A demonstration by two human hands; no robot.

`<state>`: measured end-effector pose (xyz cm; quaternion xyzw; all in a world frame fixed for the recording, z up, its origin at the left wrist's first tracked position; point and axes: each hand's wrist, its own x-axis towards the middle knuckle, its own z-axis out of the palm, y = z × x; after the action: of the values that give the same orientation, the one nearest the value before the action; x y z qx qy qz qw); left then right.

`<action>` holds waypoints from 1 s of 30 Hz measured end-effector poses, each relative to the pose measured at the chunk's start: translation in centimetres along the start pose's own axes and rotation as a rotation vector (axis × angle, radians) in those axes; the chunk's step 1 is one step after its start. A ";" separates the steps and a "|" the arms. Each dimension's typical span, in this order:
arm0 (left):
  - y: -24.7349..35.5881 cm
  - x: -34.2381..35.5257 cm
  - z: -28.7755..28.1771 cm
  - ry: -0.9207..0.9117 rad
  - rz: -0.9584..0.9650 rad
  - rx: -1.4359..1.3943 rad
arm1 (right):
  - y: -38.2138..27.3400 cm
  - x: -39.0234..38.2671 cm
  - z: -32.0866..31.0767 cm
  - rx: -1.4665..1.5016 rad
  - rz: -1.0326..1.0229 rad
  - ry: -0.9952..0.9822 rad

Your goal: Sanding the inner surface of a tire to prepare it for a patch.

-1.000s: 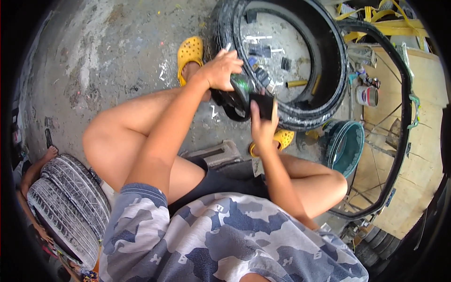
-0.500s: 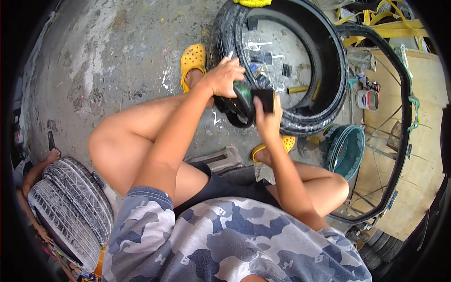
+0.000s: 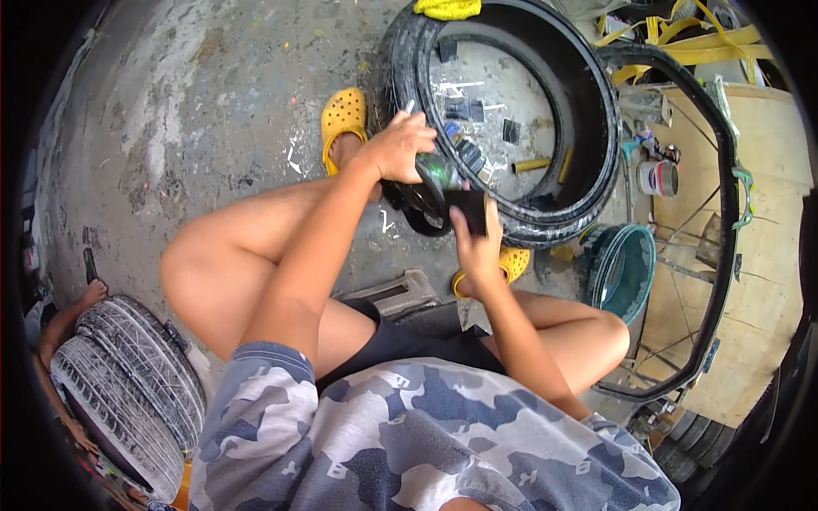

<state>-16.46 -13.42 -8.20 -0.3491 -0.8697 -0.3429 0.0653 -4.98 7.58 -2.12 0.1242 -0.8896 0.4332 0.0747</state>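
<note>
My left hand (image 3: 398, 150) has its fingers closed round a glossy black curved piece (image 3: 436, 177) that looks like rubber, with a greenish sheen. A short pale stick (image 3: 410, 106) pokes out beside its fingers. In my right hand (image 3: 480, 244) is a flat black rectangular block (image 3: 467, 210), held upright against the near end of the curved piece; whether the two touch, I cannot tell. Dark loops of the same material hang below my left hand. Just beyond both hands, a large black tyre (image 3: 588, 102) lies on its side on the floor.
Inside the tyre's ring are dark square patches (image 3: 511, 130) and yellow tubes (image 3: 530, 165). A yellow cloth (image 3: 447, 8) drapes over its far rim. On the right stand a teal bucket (image 3: 630, 272), a white pail (image 3: 657, 178) and a black hoop (image 3: 731, 196). Tyres (image 3: 128, 400) and another person's arm are at left.
My right hand has come slightly toward me with the black block. The left hand keeps its grip on the glossy piece, and the whole view has shifted a little.
</note>
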 end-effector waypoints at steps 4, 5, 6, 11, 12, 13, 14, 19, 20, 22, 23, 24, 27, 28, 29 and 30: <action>-0.1 0.9 0.4 0.064 0.051 0.029 | 1.4 3.3 0.3 -0.108 -0.127 0.063; -0.3 0.4 0.8 0.157 0.092 0.069 | 1.8 5.2 0.8 -0.194 -0.106 0.028; 0.0 0.6 0.5 0.091 0.018 0.033 | 1.2 6.0 0.9 -0.163 -0.039 0.031; 0.2 0.0 0.2 -0.003 -0.002 -0.012 | 0.2 -1.4 -0.2 0.074 0.001 0.006; 0.2 0.4 0.2 0.025 0.010 -0.023 | 0.9 -0.7 -0.4 0.047 -0.005 -0.001; 0.3 0.8 0.4 0.048 0.030 -0.044 | 1.2 0.4 -0.6 0.011 0.000 0.000; 0.0 1.0 0.4 0.103 0.071 0.013 | 1.6 2.4 -0.1 -0.082 -0.026 -0.004; -0.3 -0.3 0.0 0.070 0.065 0.061 | 0.8 1.7 0.7 -0.037 -0.024 0.016; -0.4 -0.6 0.5 0.086 0.040 0.002 | 1.1 -0.8 0.5 0.009 -0.029 0.025; 0.2 0.7 0.4 0.005 0.002 -0.020 | 2.0 -1.5 -0.1 0.058 0.016 0.053; 0.5 0.7 0.6 -0.011 0.002 -0.028 | 1.4 -0.9 -0.1 0.075 0.072 0.067; 0.1 0.9 0.4 0.034 0.041 0.017 | 1.8 1.7 0.4 0.003 0.007 0.071; 0.1 0.5 -0.2 0.068 0.033 0.005 | 1.2 5.5 1.0 -0.078 0.085 -0.004; 0.3 -0.1 -0.1 0.101 0.057 0.020 | 1.4 3.9 1.2 -0.061 0.058 0.037; -0.3 -0.4 -0.4 0.143 0.088 0.050 | 0.9 1.6 1.2 0.008 0.080 0.075; -0.4 -0.1 -0.3 0.057 0.033 0.024 | 1.4 -0.9 0.8 0.012 0.037 0.088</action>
<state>-16.73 -13.89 -8.20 -0.3528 -0.8656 -0.3409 0.1001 -4.49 7.92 -3.88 0.0888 -0.8850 0.4448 0.1050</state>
